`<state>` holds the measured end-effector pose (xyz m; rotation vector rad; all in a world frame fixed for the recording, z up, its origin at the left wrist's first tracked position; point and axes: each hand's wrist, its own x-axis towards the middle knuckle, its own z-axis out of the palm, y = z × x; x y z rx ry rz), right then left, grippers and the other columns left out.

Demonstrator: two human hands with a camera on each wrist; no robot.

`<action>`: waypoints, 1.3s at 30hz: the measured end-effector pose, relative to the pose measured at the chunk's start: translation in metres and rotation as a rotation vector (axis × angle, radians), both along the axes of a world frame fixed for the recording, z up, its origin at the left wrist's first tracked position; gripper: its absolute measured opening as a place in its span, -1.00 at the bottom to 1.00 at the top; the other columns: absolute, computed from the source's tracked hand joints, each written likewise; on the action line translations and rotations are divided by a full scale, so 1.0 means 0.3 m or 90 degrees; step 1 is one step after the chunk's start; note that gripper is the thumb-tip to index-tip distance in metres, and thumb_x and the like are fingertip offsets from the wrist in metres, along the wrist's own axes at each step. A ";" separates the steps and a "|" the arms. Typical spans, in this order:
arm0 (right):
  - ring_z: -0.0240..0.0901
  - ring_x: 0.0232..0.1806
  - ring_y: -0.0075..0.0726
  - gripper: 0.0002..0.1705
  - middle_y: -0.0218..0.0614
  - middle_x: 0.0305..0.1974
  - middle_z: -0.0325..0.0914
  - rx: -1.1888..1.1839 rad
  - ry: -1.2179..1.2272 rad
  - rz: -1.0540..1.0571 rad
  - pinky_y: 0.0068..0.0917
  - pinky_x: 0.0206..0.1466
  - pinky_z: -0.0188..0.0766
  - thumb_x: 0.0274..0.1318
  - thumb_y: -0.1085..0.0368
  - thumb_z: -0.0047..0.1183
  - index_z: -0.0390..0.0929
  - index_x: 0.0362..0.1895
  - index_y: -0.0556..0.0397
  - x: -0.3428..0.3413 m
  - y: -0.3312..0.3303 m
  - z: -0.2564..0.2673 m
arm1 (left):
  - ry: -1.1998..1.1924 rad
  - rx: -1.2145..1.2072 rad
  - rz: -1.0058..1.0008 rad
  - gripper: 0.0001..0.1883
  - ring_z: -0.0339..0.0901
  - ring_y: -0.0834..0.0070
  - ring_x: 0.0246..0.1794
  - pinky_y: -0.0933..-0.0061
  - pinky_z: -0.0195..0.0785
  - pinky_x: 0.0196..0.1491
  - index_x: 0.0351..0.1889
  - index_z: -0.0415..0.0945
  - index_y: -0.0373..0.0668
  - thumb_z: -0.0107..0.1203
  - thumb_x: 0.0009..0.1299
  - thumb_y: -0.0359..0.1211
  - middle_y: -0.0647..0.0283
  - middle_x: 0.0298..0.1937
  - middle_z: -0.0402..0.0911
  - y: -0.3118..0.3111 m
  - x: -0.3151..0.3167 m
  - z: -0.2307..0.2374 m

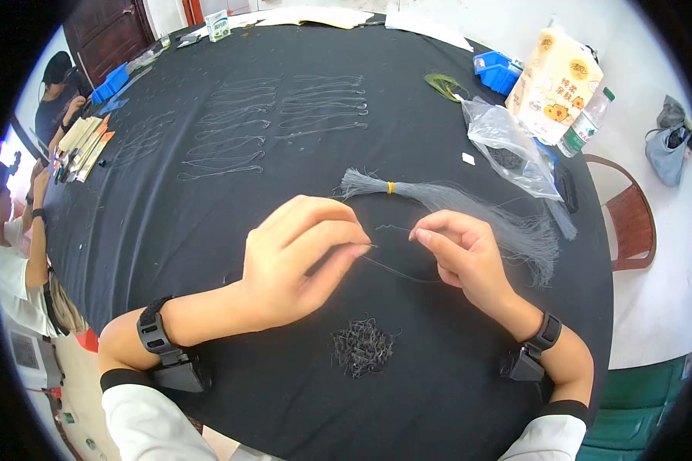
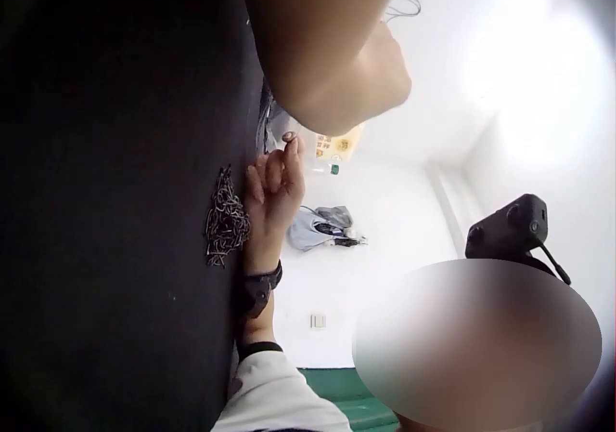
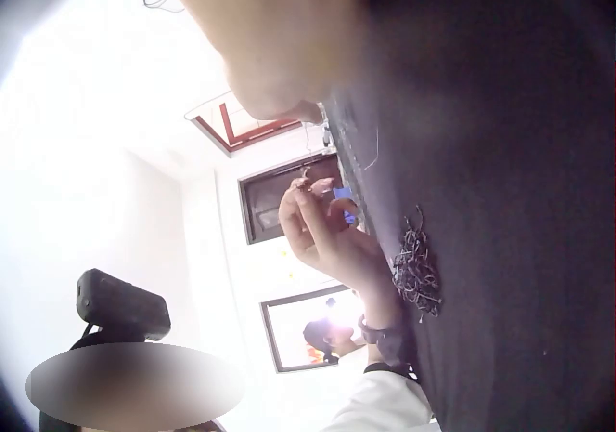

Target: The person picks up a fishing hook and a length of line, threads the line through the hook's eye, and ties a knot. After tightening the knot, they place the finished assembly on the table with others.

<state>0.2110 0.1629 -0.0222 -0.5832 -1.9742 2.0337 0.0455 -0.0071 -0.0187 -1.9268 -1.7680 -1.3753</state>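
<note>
Hands apart, my left hand and right hand are pinching thin line over the black cloth, its kinked end pointing leftward, its long axis curving rightward from my left.

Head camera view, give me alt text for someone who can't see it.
A person's left grip and right grip pinch fine strand above a black-covered table. A pile of short dark pieces lies closer in; beyond are a yellow-tied bundle of grey strands and rows of looped strands.
</note>
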 end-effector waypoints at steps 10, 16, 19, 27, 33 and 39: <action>0.00 -0.64 -0.87 -0.93 -0.66 -0.64 0.36 0.285 0.109 0.036 -0.70 -0.62 -0.13 0.12 0.38 0.13 0.62 -0.33 0.11 -0.007 -0.036 -0.051 | 0.097 -0.081 -0.104 -0.83 0.54 0.34 -0.31 0.42 0.42 -0.30 -0.33 0.51 -0.22 0.22 0.11 -0.54 0.19 -0.19 0.58 0.025 0.017 -0.036; 0.09 -0.61 -0.85 -0.92 -0.61 -0.60 0.42 0.300 0.072 0.019 -0.71 -0.59 -0.03 0.11 0.39 0.12 0.63 -0.36 0.13 -0.007 -0.031 -0.046 | -0.023 -0.040 -0.139 -0.85 0.53 0.36 -0.36 0.45 0.40 -0.32 -0.32 0.50 -0.27 0.15 0.16 -0.62 0.19 -0.31 0.56 0.029 0.008 -0.040; 0.16 -0.58 -0.84 -0.90 -0.58 -0.54 0.48 0.231 0.040 -0.015 -0.74 -0.56 0.04 0.13 0.39 0.10 0.62 -0.32 0.16 -0.005 -0.026 -0.021 | -0.094 -0.079 -0.084 -0.88 0.49 0.34 -0.40 0.44 0.37 -0.43 -0.34 0.47 -0.27 0.13 0.19 -0.61 0.18 -0.36 0.53 0.018 0.003 -0.033; 0.20 -0.59 -0.86 -0.93 -0.53 -0.44 0.57 0.284 0.165 -0.020 -0.79 -0.57 0.03 0.08 0.45 0.12 0.63 -0.32 0.14 0.009 -0.029 -0.028 | -0.055 -0.104 -0.048 -0.89 0.52 0.27 -0.36 0.36 0.40 -0.32 -0.34 0.48 -0.26 0.16 0.19 -0.55 0.18 -0.35 0.54 0.022 0.009 -0.042; 0.15 -0.68 -0.84 -0.91 -0.48 -0.45 0.57 0.390 0.186 0.046 -0.74 -0.65 -0.02 0.01 0.48 0.14 0.64 -0.35 0.09 0.010 -0.023 -0.041 | -0.056 -0.093 -0.066 -0.88 0.49 0.47 -0.43 0.54 0.35 -0.46 -0.31 0.53 -0.25 0.18 0.19 -0.57 0.23 -0.33 0.57 0.018 0.008 -0.056; 0.14 -0.70 -0.81 -0.89 -0.47 -0.47 0.55 0.398 0.188 0.081 -0.72 -0.65 -0.02 -0.01 0.49 0.13 0.64 -0.34 0.06 0.009 -0.020 -0.024 | -0.086 -0.094 -0.060 -0.89 0.48 0.51 -0.46 0.56 0.34 -0.46 -0.33 0.54 -0.25 0.18 0.20 -0.57 0.23 -0.33 0.57 0.017 0.007 -0.051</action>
